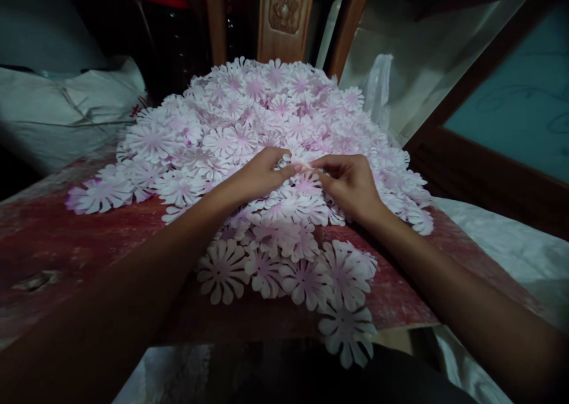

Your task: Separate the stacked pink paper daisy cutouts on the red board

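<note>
A large heap of white flower-shaped cutouts with pale purple centres (240, 137) covers the middle of a worn red tabletop (89, 244). My left hand (267, 170) is at the front of the heap, its thumb and fingers pinched on a white flower cutout. Close on its right, my right hand (349, 182) has its thumb and index finger pinched at the same white petals. The fingertips of both hands nearly meet, and petals partly hide them. Below the hands, several loose flowers (306, 282) lie near the front edge, one hanging over it (347, 333).
A carved wooden chair back (287, 19) rises behind the heap. White sacks (66, 105) stand at the left. At the right are a wood-framed panel (515, 102), a clear plastic bag (379, 90) and white sheeting (498, 238).
</note>
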`<state>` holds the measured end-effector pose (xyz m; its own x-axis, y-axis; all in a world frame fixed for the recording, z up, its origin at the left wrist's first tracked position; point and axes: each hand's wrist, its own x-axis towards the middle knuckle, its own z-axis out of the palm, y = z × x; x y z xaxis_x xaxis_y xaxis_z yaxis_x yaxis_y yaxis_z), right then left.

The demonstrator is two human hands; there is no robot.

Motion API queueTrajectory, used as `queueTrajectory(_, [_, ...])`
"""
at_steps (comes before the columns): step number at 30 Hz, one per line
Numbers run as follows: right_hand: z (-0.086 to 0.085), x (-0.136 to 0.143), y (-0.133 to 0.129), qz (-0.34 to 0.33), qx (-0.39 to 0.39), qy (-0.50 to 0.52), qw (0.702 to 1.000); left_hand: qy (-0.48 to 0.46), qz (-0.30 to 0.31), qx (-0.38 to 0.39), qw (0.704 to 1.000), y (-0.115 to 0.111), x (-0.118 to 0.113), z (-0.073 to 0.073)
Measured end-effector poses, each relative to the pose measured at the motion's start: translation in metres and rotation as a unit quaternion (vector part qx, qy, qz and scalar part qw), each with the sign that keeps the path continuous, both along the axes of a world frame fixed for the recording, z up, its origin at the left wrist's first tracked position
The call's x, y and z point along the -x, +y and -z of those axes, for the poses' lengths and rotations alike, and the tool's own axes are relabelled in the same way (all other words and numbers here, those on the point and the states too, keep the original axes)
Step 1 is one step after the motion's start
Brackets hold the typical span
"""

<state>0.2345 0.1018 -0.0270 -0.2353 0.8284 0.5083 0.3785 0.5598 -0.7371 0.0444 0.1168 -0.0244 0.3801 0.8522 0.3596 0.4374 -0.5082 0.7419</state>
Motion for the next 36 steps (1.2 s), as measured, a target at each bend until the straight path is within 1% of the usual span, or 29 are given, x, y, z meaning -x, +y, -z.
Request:
queueTrajectory(4, [-0.001,0.000,0.000,0.004,-0.008,0.001,1.000,-0.002,0.004,-0.005,1.000,0.001,0.000,0.001])
queueTrajectory(8, [-0.001,0.001,0.000,-0.008,-0.016,0.012,1.000,-0.013,-0.001,-0.007,1.000,-0.001,0.001,0.000])
queueTrajectory(12, [0.001,0.002,0.001,-0.011,-0.043,0.039,0.998,-0.037,-0.018,-0.026,0.999,-0.005,0.002,-0.007])
queueTrajectory(15, [0.002,0.002,0.003,0.008,-0.062,0.043,0.997,-0.037,-0.025,-0.069,0.997,-0.006,0.003,-0.013])
queueTrajectory(18, [0.002,0.002,0.005,0.031,-0.086,0.044,0.995,-0.050,-0.069,-0.143,0.986,-0.004,0.004,-0.017])
queueTrajectory(21, [0.000,0.001,0.004,0.047,-0.138,0.047,0.988,-0.072,-0.123,-0.220,0.965,-0.003,0.005,-0.021])
queueTrajectory(23, [-0.003,0.000,0.002,0.064,-0.171,0.038,0.982,-0.081,-0.158,-0.256,0.950,-0.004,0.007,-0.025])
queueTrajectory(27, [-0.010,0.001,-0.005,0.086,-0.201,0.038,0.975,-0.101,-0.242,-0.293,0.920,-0.011,0.009,-0.033])
queueTrajectory(29, [-0.013,0.002,-0.009,0.082,-0.206,0.044,0.974,-0.107,-0.262,-0.297,0.912,-0.013,0.009,-0.035])
queueTrajectory(30, [-0.014,0.002,-0.010,0.078,-0.209,0.044,0.974,-0.109,-0.258,-0.298,0.913,-0.013,0.009,-0.036])
queueTrajectory(32, [-0.015,0.003,-0.012,0.069,-0.215,0.039,0.973,-0.115,-0.224,-0.299,0.921,-0.014,0.007,-0.036])
queueTrajectory(36, [-0.016,0.006,-0.014,0.040,-0.210,0.037,0.976,-0.119,-0.095,-0.260,0.954,-0.023,-0.001,-0.036])
